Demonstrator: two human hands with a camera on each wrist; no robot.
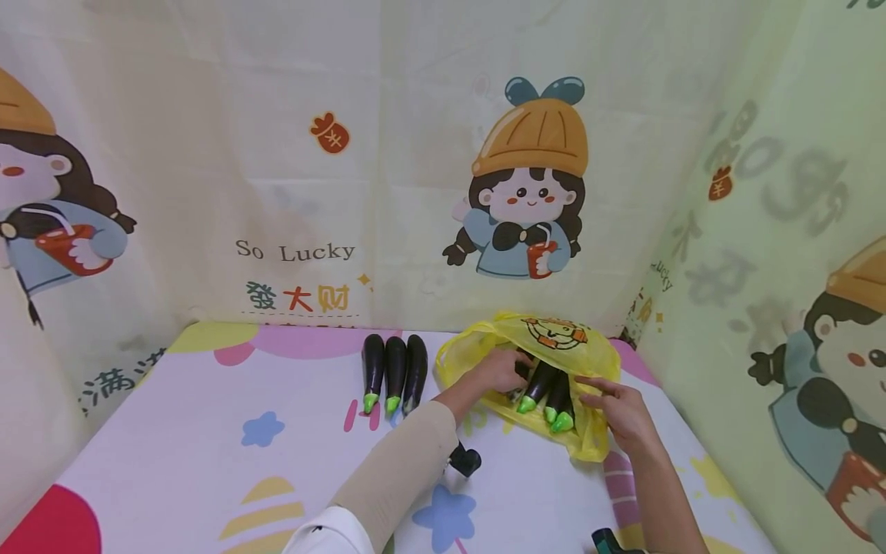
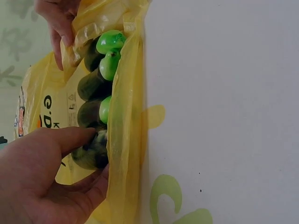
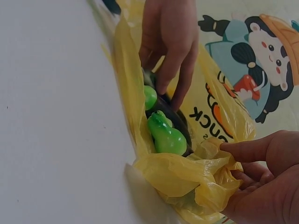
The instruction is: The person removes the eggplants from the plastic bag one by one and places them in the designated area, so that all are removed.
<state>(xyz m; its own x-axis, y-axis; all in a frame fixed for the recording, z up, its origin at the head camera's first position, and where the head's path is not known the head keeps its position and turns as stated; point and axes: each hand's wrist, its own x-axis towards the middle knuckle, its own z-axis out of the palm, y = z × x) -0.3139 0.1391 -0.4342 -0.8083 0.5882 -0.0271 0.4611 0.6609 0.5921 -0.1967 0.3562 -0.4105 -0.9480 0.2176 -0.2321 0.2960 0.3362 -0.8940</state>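
A yellow plastic bag [image 1: 464, 350] lies at the table's back right with its mouth towards me. Several dark eggplants [image 1: 541, 382] with green caps [image 3: 169, 139] lie side by side inside. My left hand [image 1: 500, 371] reaches into the mouth. In the left wrist view its thumb and fingers grip the mottled end of one eggplant [image 2: 91, 151], at the side of the row; the rest of it is hidden. At the right edge of the mouth, my right hand [image 1: 623, 412] pinches the bag's crumpled film [image 3: 212, 172] between thumb and fingers.
Three more eggplants [image 1: 395, 369] lie side by side on the table [image 1: 173, 462], left of the bag. Printed cloth walls [image 1: 415, 192] stand close behind the table and along its right side. A black wrist-camera part [image 1: 465, 460] shows by the left forearm.
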